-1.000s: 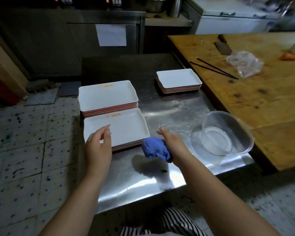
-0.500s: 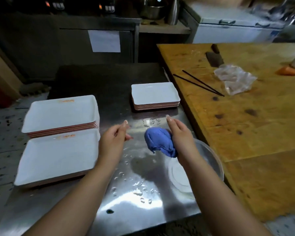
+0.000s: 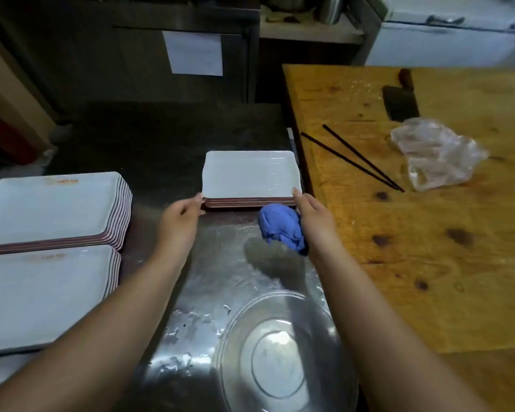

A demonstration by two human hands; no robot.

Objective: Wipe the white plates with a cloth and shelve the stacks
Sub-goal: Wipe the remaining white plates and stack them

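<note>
1. steel worktop (image 3: 220, 263) – wet near the middle, carrying three stacks of white plates.
2. small stack (image 3: 250, 175), far centre; left hand (image 3: 180, 217) with curled fingers touching its near-left corner, right hand (image 3: 312, 215) with a fingertip at its near-right corner.
3. blue cloth (image 3: 280, 228), bunched and gripped under the right hand, just near of the small stack.
4. two larger stacks (image 3: 51, 209) at left, one behind the other, apart from both hands.
5. clear bowl (image 3: 280, 358), near edge, between the forearms.
6. wooden table (image 3: 428, 233) at right – chopsticks (image 3: 354, 157), cleaver (image 3: 399, 102), plastic bag (image 3: 434, 153).
</note>
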